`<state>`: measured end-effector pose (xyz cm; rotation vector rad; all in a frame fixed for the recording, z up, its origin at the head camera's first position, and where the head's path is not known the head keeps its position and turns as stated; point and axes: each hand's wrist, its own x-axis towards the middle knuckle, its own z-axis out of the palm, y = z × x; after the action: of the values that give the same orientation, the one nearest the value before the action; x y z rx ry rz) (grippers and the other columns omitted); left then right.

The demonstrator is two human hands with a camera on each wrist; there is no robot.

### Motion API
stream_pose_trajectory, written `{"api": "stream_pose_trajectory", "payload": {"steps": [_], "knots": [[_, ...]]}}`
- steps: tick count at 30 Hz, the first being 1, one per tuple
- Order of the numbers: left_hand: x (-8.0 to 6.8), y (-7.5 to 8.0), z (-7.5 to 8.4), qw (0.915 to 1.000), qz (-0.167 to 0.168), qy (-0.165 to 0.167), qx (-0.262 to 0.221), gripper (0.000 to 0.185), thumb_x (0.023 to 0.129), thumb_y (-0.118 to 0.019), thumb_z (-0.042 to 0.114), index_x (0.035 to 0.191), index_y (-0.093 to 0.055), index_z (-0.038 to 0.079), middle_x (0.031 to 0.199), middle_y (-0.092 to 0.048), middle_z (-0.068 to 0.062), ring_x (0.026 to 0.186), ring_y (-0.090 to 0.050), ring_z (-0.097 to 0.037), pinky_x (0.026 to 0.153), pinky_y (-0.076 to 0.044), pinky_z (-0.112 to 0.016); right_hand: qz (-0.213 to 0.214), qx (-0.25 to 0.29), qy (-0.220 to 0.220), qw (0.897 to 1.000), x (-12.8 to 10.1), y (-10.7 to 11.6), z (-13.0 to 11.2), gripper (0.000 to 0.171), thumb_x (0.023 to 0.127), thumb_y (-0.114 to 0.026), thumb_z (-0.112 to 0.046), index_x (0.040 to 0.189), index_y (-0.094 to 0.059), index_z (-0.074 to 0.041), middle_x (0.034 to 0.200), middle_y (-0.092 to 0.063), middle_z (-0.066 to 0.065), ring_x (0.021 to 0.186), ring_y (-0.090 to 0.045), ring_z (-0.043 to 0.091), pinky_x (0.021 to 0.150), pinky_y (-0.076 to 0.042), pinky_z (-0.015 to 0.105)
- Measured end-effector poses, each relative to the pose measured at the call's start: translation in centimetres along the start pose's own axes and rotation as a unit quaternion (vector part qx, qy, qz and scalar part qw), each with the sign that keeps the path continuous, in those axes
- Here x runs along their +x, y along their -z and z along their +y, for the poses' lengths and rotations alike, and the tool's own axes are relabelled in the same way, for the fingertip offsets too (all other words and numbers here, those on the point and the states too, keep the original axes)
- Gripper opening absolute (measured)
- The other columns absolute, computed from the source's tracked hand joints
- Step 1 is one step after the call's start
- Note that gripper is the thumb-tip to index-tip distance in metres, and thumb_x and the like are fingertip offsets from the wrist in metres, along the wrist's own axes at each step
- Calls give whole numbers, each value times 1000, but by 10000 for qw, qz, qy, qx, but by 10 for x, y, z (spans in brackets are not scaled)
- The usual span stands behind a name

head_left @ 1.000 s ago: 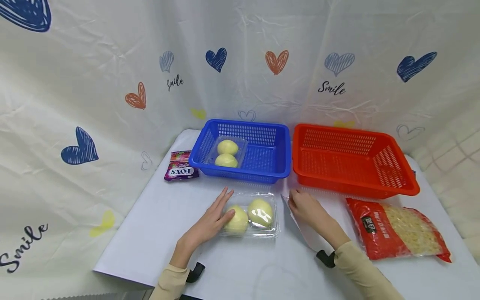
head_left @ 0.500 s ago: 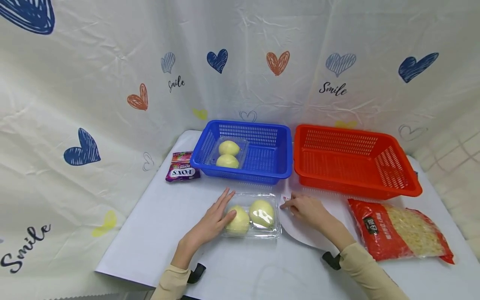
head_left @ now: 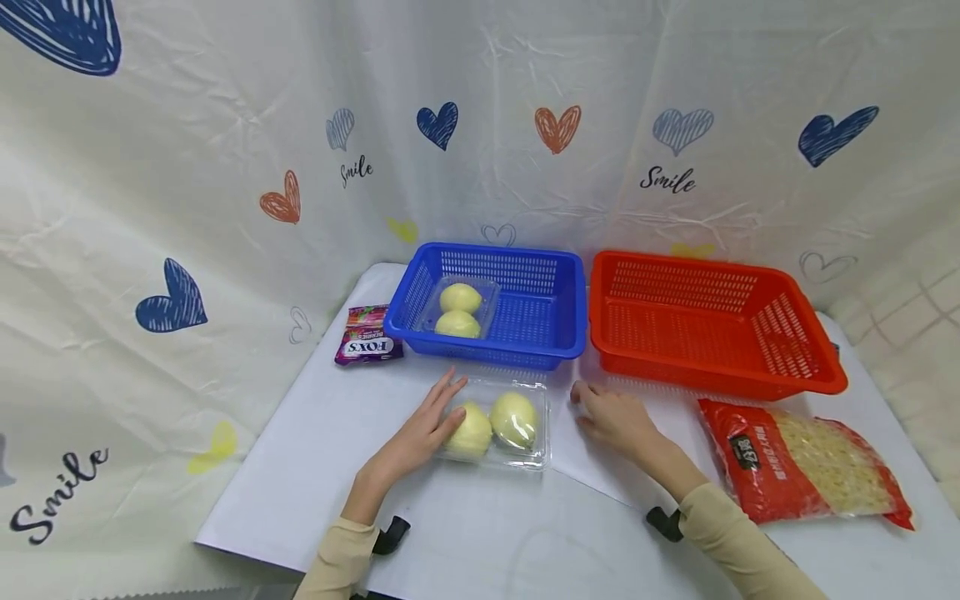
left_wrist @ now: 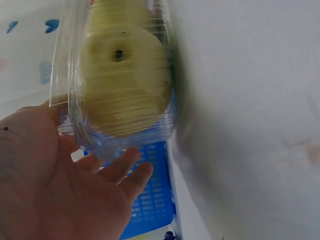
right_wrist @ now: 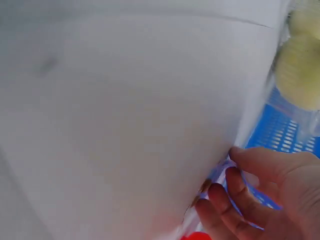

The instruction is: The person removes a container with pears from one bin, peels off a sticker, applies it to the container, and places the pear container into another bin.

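Observation:
In the head view my left hand [head_left: 416,437] lies at the left end of a clear plastic box [head_left: 545,433] holding two pale yellow pear-like fruits [head_left: 513,419]. Its thumb reaches over the box and its fingers stretch along the end. The left wrist view shows the same box [left_wrist: 75,95] with the fingers relaxed at its end. My right hand [head_left: 618,423] is beside the box, over a thin white sheet [head_left: 592,471] whose near edge shows. Right fingertips bend at the sheet in the right wrist view; whether they pinch it cannot be told.
Behind the hands stand a blue basket [head_left: 495,350] with another box of two fruits [head_left: 457,323], and a red basket [head_left: 697,379]. A purple candy bag [head_left: 367,337] lies left, a red bag of pale pieces [head_left: 806,462] right. A printed curtain [head_left: 480,125] hangs behind.
The raised white sheet has come down flat, its edge now reaching the box's near right corner. The box has shifted slightly left with my left hand. My right index finger, earlier extended, has bent.

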<state>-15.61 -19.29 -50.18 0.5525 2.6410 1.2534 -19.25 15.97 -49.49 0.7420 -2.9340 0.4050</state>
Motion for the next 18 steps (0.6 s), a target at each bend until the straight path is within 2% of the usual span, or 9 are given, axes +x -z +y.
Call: {"api": "stream_pose_trajectory", "payload": {"steps": [4,7,13,15,18], "knots": [[-1,-1,4,10000,28,-15,-22,58,111,-39,42,165,-22,27,176,-3,-5,163,-10,-29,130,-19,-58,99,175,-118,9997,1,0,4,24,85,-75,-8,107,-63,-10,69,-62,0,57,-49,15,47,-38,29],[-4,-2,6,10000,62,-30,24,58,112,-37,40,165,-22,26,176,-2,-6,162,-11,-31,129,-20,-59,48,356,-111,9993,0,1,7,17,85,-73,-6,100,-65,-9,77,-70,3,61,-55,14,50,-45,28],[-4,-2,4,9998,110,-27,147,58,112,-37,41,165,-22,25,176,-3,-5,162,-12,-29,130,-20,-56,312,247,180,9990,3,0,14,23,85,-72,0,100,-57,-8,65,-55,-1,51,-44,10,45,-37,21],[-3,-2,4,9999,90,4,135,58,112,-36,42,165,-21,26,176,-3,-4,162,-11,-27,130,-20,-55,392,143,221,9989,6,0,16,24,87,-72,1,102,-55,-6,62,-48,0,50,-42,12,45,-35,23],[-1,-3,4,9999,71,11,81,58,112,-37,42,165,-21,27,176,-2,-3,162,-11,-27,130,-20,-56,494,111,144,9986,11,0,19,28,87,-70,4,107,-51,-3,64,-49,4,54,-45,17,47,-38,27]]}}
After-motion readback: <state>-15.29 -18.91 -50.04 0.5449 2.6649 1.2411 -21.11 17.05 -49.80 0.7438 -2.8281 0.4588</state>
